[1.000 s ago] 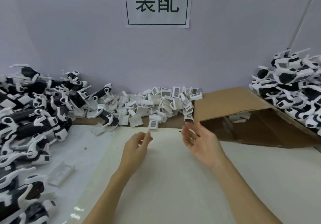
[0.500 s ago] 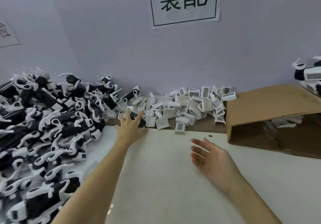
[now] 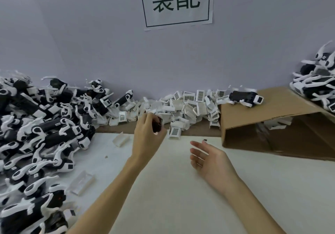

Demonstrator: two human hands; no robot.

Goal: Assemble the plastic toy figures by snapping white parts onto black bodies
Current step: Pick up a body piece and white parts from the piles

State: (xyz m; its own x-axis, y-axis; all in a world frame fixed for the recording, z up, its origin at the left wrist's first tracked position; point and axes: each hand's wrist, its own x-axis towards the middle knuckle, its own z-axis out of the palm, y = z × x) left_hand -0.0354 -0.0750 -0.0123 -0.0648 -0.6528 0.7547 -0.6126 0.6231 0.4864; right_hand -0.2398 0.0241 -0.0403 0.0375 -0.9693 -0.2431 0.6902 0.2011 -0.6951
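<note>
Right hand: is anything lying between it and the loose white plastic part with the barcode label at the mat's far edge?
Nothing visible: only bare cream mat separates the open right hand from that white barcode part.

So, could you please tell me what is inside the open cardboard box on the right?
Inside the cardboard box, a few white parts lie near the opening, in shadow. The box's top panel covers the rest, so anything deeper cannot be seen.

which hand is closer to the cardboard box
Right. The right hand hovers open over the table just left of the cardboard box, near its front corner. The left hand is farther left, gripping a black body.
</note>
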